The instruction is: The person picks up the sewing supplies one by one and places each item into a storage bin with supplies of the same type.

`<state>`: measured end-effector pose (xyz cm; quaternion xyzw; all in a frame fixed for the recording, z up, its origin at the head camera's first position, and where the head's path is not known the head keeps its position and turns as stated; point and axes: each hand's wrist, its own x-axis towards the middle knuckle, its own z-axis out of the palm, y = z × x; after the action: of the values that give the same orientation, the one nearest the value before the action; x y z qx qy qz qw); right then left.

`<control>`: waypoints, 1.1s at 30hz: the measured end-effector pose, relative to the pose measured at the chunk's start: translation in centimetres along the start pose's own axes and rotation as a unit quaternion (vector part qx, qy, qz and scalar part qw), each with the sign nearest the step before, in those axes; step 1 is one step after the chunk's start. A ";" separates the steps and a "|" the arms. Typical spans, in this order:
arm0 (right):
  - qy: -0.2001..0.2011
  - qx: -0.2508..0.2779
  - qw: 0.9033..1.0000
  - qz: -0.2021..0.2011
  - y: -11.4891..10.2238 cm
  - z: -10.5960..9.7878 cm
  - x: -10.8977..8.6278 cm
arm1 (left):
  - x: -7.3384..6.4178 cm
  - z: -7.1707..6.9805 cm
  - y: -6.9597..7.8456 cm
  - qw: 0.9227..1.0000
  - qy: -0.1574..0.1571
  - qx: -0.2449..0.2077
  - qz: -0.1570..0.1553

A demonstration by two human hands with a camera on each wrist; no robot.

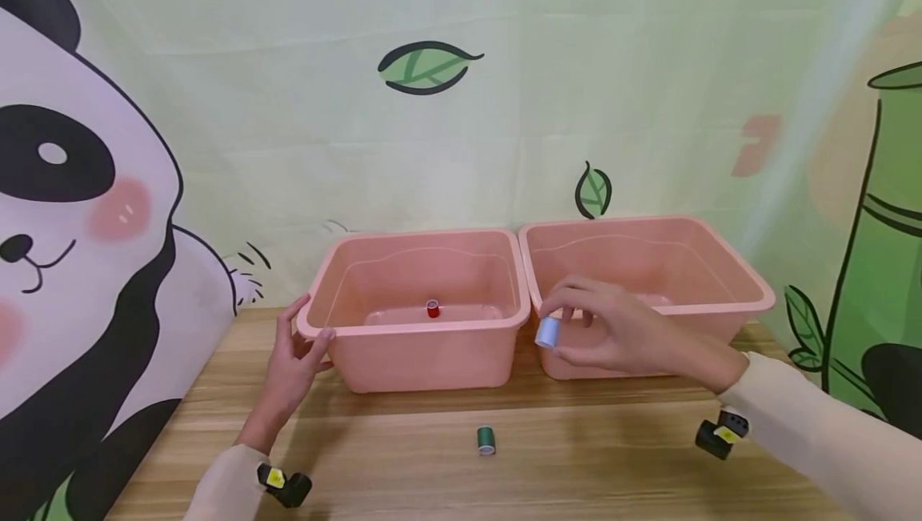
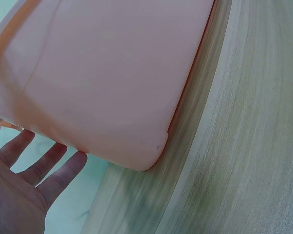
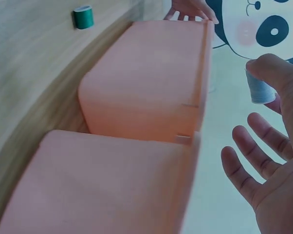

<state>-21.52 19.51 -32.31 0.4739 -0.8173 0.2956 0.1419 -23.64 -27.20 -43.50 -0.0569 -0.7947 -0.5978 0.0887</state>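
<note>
Spool (image 1: 547, 332) — pale blue, between thumb and finger of right grip (image 1: 619, 327)

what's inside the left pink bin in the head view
Inside the left pink bin, a red spool sits; no other item shows. The front wall hides the area just behind it, so anything lying there cannot be seen.

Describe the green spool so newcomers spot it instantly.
On the wooden table, find the pink bins. In front of them rests the green spool. It's the only spool on bare wood: the red one is in one bin, the pale blue one in the right hand.
</note>
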 end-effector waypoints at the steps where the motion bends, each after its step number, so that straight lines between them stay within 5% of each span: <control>1: 0.001 0.000 1.000 -0.002 0.0 -0.2 0.3 | 0.0 0.0 0.0 1.000 0.000 0.000 0.000; 21: -0.001 -0.013 1.000 -0.003 -0.1 -1.6 3.1 | 0.1 0.0 -0.4 1.000 0.008 -0.002 0.008; 33: -0.055 -0.014 0.998 0.006 0.3 -3.2 4.5 | 0.0 0.1 -0.1 1.000 0.014 -0.011 0.006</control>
<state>-24.25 18.48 -27.54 0.4825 -0.8307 0.2584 0.1018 -23.71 -27.12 -43.61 -0.0544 -0.7862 -0.6070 0.1024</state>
